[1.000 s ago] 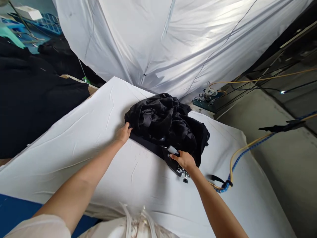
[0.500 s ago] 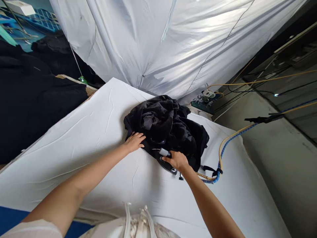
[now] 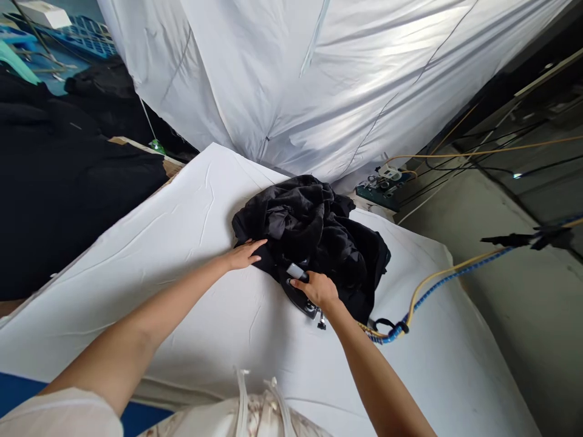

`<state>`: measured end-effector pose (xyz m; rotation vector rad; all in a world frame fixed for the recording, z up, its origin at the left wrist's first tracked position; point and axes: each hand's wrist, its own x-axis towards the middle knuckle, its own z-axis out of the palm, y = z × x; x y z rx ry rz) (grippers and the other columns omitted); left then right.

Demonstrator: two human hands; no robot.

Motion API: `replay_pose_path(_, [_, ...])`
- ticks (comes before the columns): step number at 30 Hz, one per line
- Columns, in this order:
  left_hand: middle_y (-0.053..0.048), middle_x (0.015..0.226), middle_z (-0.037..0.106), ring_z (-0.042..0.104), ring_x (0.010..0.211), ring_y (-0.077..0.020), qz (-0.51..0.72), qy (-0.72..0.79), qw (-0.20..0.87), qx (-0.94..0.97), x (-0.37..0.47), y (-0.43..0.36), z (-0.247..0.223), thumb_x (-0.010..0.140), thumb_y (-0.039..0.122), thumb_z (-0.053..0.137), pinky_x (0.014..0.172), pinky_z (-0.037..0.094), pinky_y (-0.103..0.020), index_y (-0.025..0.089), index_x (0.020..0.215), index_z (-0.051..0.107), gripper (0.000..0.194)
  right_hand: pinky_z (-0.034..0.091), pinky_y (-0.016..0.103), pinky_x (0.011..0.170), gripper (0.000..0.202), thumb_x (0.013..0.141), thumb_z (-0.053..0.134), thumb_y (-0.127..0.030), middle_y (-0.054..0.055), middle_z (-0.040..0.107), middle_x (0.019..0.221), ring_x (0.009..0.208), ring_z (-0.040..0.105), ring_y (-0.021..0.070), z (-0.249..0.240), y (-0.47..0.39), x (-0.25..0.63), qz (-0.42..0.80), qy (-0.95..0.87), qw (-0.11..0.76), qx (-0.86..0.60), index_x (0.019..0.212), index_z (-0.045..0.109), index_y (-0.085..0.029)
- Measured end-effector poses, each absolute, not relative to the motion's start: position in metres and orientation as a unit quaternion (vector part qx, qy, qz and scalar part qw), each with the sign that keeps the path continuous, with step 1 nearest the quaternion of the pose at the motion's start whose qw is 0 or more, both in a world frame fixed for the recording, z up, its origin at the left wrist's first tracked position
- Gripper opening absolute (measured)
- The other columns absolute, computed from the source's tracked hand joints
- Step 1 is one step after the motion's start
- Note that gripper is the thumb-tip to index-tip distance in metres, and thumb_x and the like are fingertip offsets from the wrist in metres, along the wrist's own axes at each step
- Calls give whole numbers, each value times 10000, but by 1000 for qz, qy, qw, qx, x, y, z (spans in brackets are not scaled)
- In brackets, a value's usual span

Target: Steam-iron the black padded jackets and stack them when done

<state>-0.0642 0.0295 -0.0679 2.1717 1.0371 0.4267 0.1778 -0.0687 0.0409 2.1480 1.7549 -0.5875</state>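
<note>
A black garment (image 3: 314, 224) lies bunched up on the white padded table (image 3: 191, 340). My right hand (image 3: 322, 291) is wrapped round the handle of a steam iron (image 3: 296, 294), which rests on the near edge of the garment. The iron's soleplate is mostly hidden by its body and the dark cloth. To the left, my left hand (image 3: 246, 255) lies with its fingers stretched out on the garment's near left edge, holding nothing.
A blue hose and a yellow cable (image 3: 426, 288) run from the iron to the right. White sheeting (image 3: 255, 73) hangs behind the table. Dark fabric (image 3: 68, 194) is piled on the left. A small machine (image 3: 385, 182) stands beyond the table's far edge.
The iron in my right hand has slid slightly left along the garment's near edge. My left hand's fingers have straightened. The hose has shifted, and the view has turned a little.
</note>
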Motion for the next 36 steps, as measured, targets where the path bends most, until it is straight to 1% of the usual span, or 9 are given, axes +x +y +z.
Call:
replay_pose_path(4, [-12,1149,591,517,1092,-123,286,425,388,766,-75,34,-66,763,121,360,976,379,-295,217,1078,543,377,426,332,714,621,692,383,-749,91,651,951,905,594,274,41,-56,153,-204,631,152,733,951,623,-237])
replay_pose_path(6, [-25,1025,607,566,975,-123,361,488,358,709,-81,33,-65,747,126,383,876,446,-280,201,912,568,258,429,328,719,614,693,400,-738,92,652,946,908,595,271,41,-52,140,-204,635,149,730,957,625,-231])
replay_pose_path(8, [-50,977,580,575,896,-141,409,580,295,640,-89,32,-63,728,179,465,787,470,-283,184,853,532,142,432,330,720,608,693,409,-732,94,654,942,907,596,270,41,-49,128,-205,641,144,725,956,626,-228])
replay_pose_path(10, [-64,912,574,574,835,-173,377,678,263,574,-96,35,-61,672,279,591,726,464,-305,169,878,499,251,435,339,715,601,692,409,-732,92,656,934,899,599,274,39,-48,118,-206,647,142,721,943,627,-232])
replay_pose_path(12, [-48,800,582,573,763,-191,283,721,295,559,-100,43,-58,601,366,671,656,440,-301,158,872,500,382,435,347,716,601,692,403,-735,93,658,928,896,600,278,38,-47,111,-202,649,144,719,934,628,-233])
replay_pose_path(15, [-1,679,572,561,687,-166,191,682,356,610,-103,62,-54,602,350,666,580,379,-251,165,734,530,265,434,348,726,607,692,405,-734,100,657,931,901,600,278,38,-46,104,-196,643,149,725,940,628,-227])
replay_pose_path(18, [27,622,551,545,669,-149,184,665,351,633,-105,81,-51,620,311,639,567,337,-237,171,638,527,180,436,354,720,611,699,392,-734,103,658,930,893,605,282,37,-47,100,-188,629,149,740,953,624,-228])
replay_pose_path(30, [39,485,518,540,616,-157,120,631,386,662,-119,119,-46,521,343,684,571,349,-250,189,539,591,181,446,372,726,655,688,386,-752,111,664,935,902,608,294,33,-19,48,-185,614,120,757,1002,617,-225])
replay_pose_path(36, [34,657,635,573,704,-151,179,618,402,651,-132,127,-30,601,386,622,620,393,-234,203,734,664,230,451,362,744,681,690,386,-753,131,651,985,936,599,291,33,7,18,-201,604,110,764,1014,625,-204])
